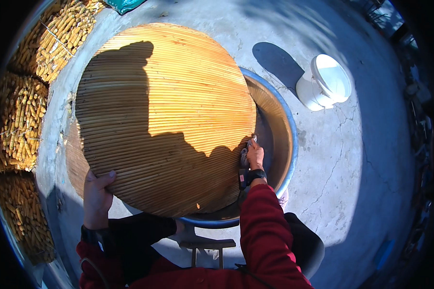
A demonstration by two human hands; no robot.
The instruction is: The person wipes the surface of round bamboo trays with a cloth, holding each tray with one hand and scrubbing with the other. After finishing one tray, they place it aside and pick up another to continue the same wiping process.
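A large round mat of yellow reed or stalk rods [199, 104] is tilted over a wide blue-rimmed basin [293, 137]. My left hand [98, 193] grips the mat's lower left edge, its thumb on top. At the mat's right edge, my right hand [255, 155] holds a crumpled greyish cloth [244, 155] against the rods. The basin's brown inner wall shows on the right, with dark contents or a dark bottom below; the mat hides the rest. Shadow covers the mat's left and lower parts.
A white plastic bucket [307, 90] with a wire handle stands beyond the basin at right. Stacked corn cobs [21, 123] line the left side. Another brown round mat [74, 155] lies partly under the held one. A small wooden stool [208, 244] is near my legs. A green bag [124, 4] lies at the top.
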